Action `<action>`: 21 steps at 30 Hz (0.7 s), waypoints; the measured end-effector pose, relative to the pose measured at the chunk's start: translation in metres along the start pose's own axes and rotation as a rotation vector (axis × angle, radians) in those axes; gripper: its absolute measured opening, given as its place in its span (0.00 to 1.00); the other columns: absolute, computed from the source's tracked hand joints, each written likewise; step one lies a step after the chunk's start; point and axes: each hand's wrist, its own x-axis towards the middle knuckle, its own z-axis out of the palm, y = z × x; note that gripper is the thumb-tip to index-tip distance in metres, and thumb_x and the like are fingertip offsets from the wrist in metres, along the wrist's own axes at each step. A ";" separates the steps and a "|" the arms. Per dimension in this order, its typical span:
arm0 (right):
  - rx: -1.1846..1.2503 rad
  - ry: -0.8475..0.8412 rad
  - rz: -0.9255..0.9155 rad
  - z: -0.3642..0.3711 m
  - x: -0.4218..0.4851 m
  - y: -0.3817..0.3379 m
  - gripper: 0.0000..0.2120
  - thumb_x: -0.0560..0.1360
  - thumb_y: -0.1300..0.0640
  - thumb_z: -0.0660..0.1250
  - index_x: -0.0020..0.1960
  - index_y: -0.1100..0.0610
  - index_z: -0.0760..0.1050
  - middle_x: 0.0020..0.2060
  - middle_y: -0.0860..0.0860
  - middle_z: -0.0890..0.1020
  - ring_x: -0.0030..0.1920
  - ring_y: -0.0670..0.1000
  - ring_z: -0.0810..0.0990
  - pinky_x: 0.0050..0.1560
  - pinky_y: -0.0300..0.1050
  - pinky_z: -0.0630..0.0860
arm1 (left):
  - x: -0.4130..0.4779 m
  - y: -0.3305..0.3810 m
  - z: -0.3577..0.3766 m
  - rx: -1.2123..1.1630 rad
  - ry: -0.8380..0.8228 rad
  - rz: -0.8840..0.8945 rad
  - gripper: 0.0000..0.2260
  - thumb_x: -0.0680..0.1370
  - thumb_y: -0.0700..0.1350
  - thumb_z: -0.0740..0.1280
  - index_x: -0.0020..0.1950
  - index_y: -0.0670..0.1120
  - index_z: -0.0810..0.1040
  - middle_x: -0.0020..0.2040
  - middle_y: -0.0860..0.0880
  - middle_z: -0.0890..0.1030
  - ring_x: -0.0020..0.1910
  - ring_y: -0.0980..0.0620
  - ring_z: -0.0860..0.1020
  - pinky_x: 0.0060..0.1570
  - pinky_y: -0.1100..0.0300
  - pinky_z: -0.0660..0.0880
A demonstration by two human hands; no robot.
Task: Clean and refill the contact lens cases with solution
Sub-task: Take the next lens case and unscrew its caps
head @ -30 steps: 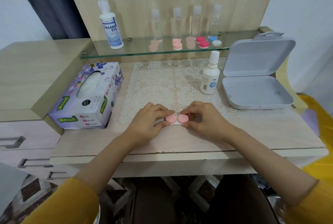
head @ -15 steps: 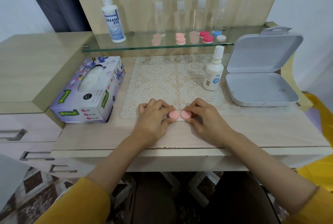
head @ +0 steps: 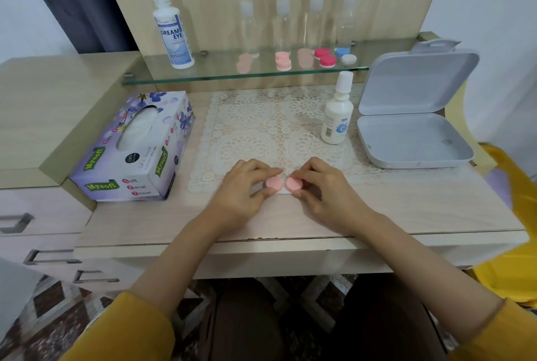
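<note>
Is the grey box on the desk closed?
No, the grey box lies open, its lid raised behind the base.

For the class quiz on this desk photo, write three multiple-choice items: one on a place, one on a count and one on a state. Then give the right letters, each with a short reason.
1. Where does the tissue box stand?
A. in a drawer
B. on the desk, left of the lace mat
C. on a chair

2. How many clear bottles stand on the glass shelf?
A. two
B. six
C. four

3. What state are the caps of the pink lens case in?
A. both on
B. both off
C. one on, one off

Answers:
1 B: the box sits on the desk beside the mat's left edge.
2 C: four stand in a row at the back of the shelf.
3 A: the left hand and the right hand each pinch a pink cap seated on the case.
</note>
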 end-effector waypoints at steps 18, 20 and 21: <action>0.007 0.019 0.006 0.000 0.000 0.001 0.08 0.71 0.64 0.69 0.50 0.61 0.80 0.41 0.52 0.75 0.39 0.48 0.74 0.42 0.30 0.68 | 0.006 0.004 0.001 0.027 0.059 -0.037 0.12 0.69 0.50 0.73 0.51 0.49 0.80 0.44 0.55 0.73 0.42 0.58 0.70 0.46 0.67 0.66; 0.012 0.016 0.011 0.000 0.000 0.000 0.09 0.71 0.64 0.70 0.51 0.61 0.80 0.42 0.51 0.75 0.39 0.47 0.74 0.43 0.29 0.68 | 0.008 0.006 0.001 0.009 0.101 -0.055 0.12 0.67 0.52 0.74 0.46 0.49 0.79 0.42 0.56 0.74 0.40 0.60 0.69 0.43 0.68 0.66; 0.013 0.016 0.014 0.000 0.000 0.000 0.09 0.71 0.64 0.70 0.51 0.61 0.80 0.42 0.51 0.75 0.40 0.48 0.74 0.43 0.29 0.68 | 0.008 0.007 0.001 -0.015 0.124 -0.061 0.12 0.67 0.51 0.75 0.45 0.49 0.79 0.42 0.56 0.74 0.40 0.61 0.70 0.42 0.69 0.66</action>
